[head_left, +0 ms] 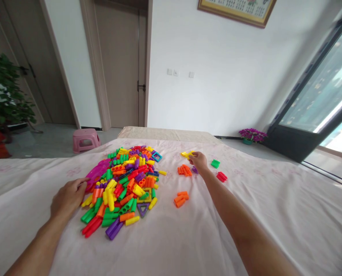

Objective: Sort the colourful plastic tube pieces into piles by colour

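A large heap of plastic building pieces (127,180) in red, orange, yellow, green and purple lies on the cloth. At its left side my left hand (69,197) is closed on the edge of a magenta plastic tray (94,176), partly covered by the pieces. Out to the right, my right hand (198,161) pinches a yellow building piece (185,154) close to the cloth. Just below that hand are a cluster of orange pieces (185,170) and a purple piece (194,169), partly hidden by the hand.
Green pieces (215,164) and red pieces (221,176) lie right of my right hand, with more orange pieces (181,199) nearer me. A pale cloth (159,241) covers the table. Beyond stand a pink stool (86,140) and a potted flower (251,135).
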Action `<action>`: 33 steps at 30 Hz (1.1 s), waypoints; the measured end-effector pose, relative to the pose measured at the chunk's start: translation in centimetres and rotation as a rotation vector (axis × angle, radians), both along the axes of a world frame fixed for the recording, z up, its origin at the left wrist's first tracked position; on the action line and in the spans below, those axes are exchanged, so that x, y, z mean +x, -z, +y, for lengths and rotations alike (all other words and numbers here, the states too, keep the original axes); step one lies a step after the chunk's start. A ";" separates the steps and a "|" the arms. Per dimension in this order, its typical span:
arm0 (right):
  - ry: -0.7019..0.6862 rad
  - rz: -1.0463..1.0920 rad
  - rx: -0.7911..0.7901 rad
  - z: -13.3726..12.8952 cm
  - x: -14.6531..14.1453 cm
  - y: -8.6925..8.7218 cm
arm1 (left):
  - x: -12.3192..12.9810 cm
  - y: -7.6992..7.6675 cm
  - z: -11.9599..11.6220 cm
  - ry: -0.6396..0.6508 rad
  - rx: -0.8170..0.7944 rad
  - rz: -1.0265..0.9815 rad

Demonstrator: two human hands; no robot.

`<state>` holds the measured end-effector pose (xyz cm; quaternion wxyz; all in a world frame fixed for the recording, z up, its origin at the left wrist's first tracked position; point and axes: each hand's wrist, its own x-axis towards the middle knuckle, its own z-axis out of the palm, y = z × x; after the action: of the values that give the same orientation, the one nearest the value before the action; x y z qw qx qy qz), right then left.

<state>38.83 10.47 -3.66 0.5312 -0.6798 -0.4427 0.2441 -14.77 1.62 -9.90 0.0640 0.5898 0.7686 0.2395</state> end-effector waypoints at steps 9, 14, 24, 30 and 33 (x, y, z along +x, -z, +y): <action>-0.044 -0.028 0.040 0.9 0.4 0.2 | 0.3 -0.3 -0.1 -0.016 -0.007 -0.009; -0.448 -0.171 0.020 -2.8 -6.1 0.9 | 0.4 -0.4 -0.2 -0.014 -0.030 -0.005; -0.577 -0.745 -0.137 -9.8 -15.2 -1.3 | 0.2 -0.3 -0.2 -0.010 -0.048 -0.005; -0.576 -0.509 -0.027 -9.3 -14.6 1.0 | 0.4 -0.5 -0.1 -0.035 -0.075 -0.018; -0.510 -0.350 0.028 -8.4 -11.8 1.7 | 0.4 -0.6 -0.1 -0.043 -0.084 -0.017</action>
<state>26.98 2.05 -5.35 0.3777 -0.5710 -0.6874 0.2425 -14.34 1.51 -9.34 0.0901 0.5679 0.7899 0.2131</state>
